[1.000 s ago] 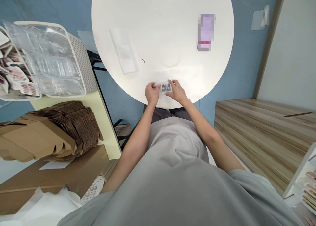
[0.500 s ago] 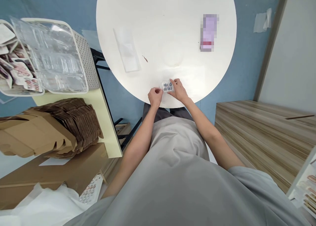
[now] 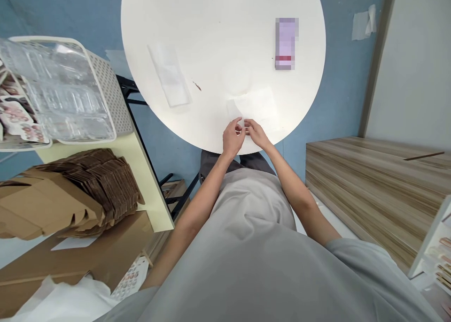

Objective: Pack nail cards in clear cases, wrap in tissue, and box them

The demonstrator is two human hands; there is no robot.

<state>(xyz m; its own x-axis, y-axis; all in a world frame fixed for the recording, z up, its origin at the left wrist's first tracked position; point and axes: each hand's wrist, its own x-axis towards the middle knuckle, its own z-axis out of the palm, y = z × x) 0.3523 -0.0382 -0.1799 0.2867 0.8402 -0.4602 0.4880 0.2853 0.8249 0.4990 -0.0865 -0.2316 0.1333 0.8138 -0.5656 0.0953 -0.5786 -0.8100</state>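
Observation:
My left hand is at the near edge of the round white table, fingers curled inward. Facing it, almost touching, is my right hand, its fingers bent toward the left one. Something pale or clear seems to be between the fingertips, too small and hidden to name. The small clear case of dark oval pieces seen earlier is out of sight now. Just beyond the hands lies a thin whitish translucent sheet.
A clear flat sleeve lies on the table's left, a purple blurred item on its right. To the left stand a white basket of clear plastic trays and a stack of folded brown cardboard. A wood-grain cabinet is at right.
My left hand has moved right, up to the right hand. The clear case, held between them before, no longer shows. The whole view has shifted slightly.

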